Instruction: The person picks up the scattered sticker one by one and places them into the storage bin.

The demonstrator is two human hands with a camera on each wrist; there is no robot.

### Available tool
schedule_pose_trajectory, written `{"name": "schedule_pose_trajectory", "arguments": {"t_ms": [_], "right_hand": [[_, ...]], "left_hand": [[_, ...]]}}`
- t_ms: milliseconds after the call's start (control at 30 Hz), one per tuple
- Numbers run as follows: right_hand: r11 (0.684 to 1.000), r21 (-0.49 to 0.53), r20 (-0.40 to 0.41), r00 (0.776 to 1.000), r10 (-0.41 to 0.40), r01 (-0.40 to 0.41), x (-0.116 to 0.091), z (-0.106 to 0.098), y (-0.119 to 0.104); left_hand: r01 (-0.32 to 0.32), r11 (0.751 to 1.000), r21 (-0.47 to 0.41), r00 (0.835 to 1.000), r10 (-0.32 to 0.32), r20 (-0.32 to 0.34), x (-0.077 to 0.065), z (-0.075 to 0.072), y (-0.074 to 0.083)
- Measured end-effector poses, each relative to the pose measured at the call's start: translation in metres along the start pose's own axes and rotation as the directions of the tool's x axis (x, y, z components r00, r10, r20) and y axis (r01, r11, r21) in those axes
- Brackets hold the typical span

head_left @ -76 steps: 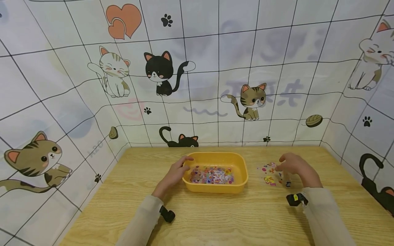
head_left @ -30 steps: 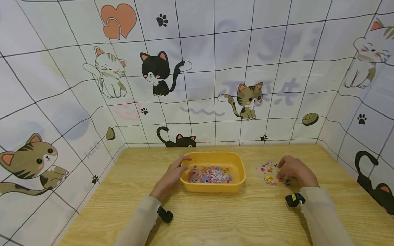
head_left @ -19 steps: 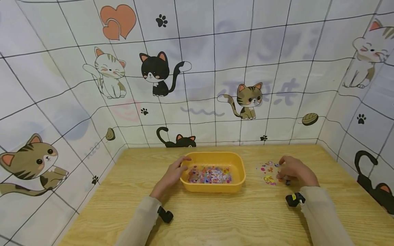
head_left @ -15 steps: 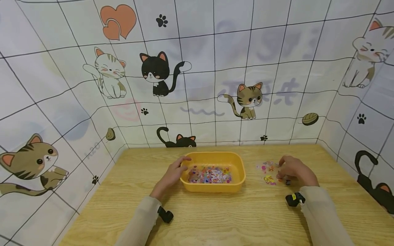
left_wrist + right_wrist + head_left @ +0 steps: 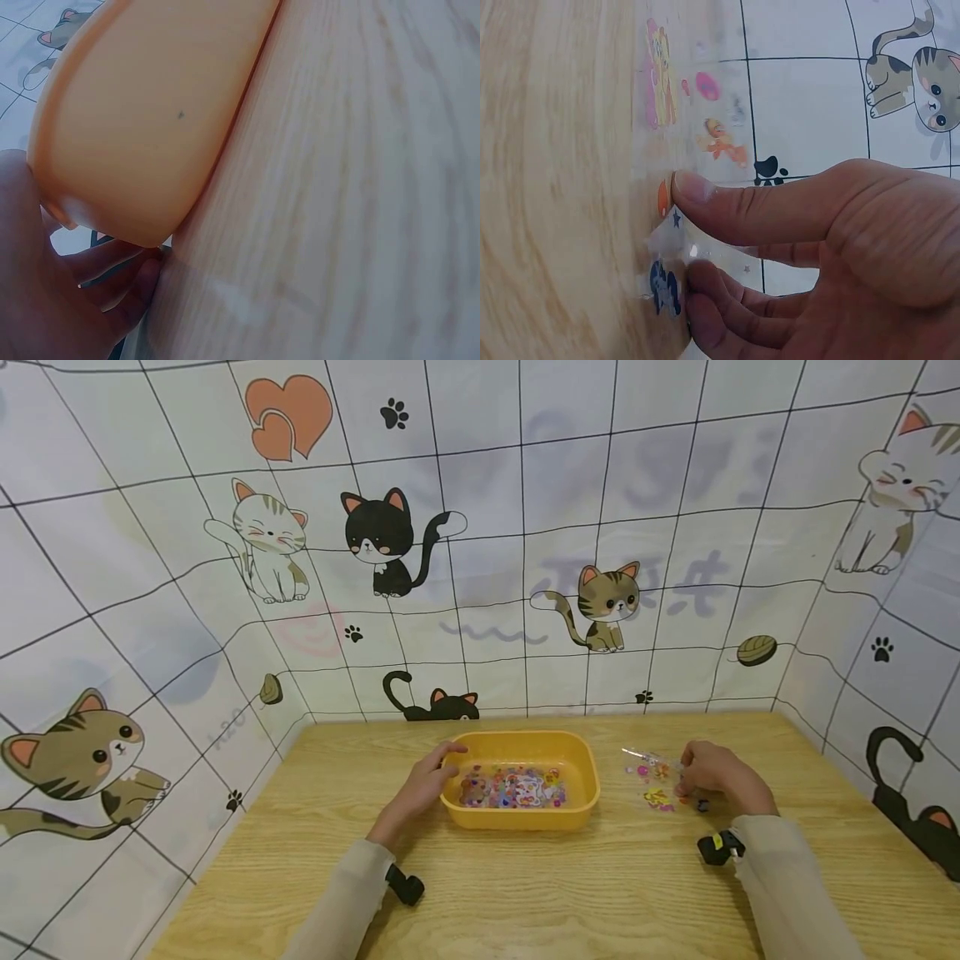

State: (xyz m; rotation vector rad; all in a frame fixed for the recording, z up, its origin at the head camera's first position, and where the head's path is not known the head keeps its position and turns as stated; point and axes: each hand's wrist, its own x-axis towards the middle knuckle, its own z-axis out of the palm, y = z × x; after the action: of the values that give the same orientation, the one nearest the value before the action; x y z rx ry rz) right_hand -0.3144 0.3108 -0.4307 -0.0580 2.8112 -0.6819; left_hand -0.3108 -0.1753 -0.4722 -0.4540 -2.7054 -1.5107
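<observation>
A yellow plastic tub (image 5: 517,818) stands on the table with colourful clear sticker sheets (image 5: 517,789) lying inside. My left hand (image 5: 423,781) holds its left end; in the left wrist view the fingers curl about the tub's end wall (image 5: 142,142). To the right of the tub is a clear sticker sheet (image 5: 656,799) printed with small cartoon figures. At its right side my right hand (image 5: 716,774) pinches the sheet. The right wrist view shows the thumb above a buckled part of the sheet (image 5: 664,236), with the other fingers bent below; their exact contact is partly hidden.
The light wooden table (image 5: 525,893) ends at a wall covering (image 5: 495,560) with cats and grid lines, which also rises at both sides. A black wrist camera (image 5: 405,885) is strapped to the left sleeve, another camera (image 5: 718,847) to the right.
The far edge of the sticker sheet beside the tub has risen and now shines. My right hand has shifted slightly toward me since the oldest frame. My left hand stays at the tub.
</observation>
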Motion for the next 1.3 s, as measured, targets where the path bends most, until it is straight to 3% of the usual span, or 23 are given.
{"name": "schedule_pose_trajectory", "arguments": {"t_ms": [267,533,833,1300], "right_hand": [[0.995,0.087,0.013,0.998,0.055,-0.056,-0.001,0.0,0.0],[0.999,0.052,-0.051,0.999,0.002,0.001,0.002,0.004,0.003],[0.997,0.04,-0.132,0.99,-0.054,0.059,-0.006,-0.007,-0.001],[0.993,0.042,-0.164,0.981,-0.104,0.112,-0.021,-0.026,-0.019]], "left_hand": [[-0.005,1.0,0.002,1.0,0.005,0.004,-0.001,-0.001,-0.001],[0.004,1.0,0.002,1.0,-0.004,0.002,0.0,0.0,0.0],[0.01,1.0,0.0,1.0,-0.01,0.012,0.0,0.0,0.001],[0.01,1.0,-0.002,1.0,-0.01,0.012,0.0,-0.001,-0.001]]}}
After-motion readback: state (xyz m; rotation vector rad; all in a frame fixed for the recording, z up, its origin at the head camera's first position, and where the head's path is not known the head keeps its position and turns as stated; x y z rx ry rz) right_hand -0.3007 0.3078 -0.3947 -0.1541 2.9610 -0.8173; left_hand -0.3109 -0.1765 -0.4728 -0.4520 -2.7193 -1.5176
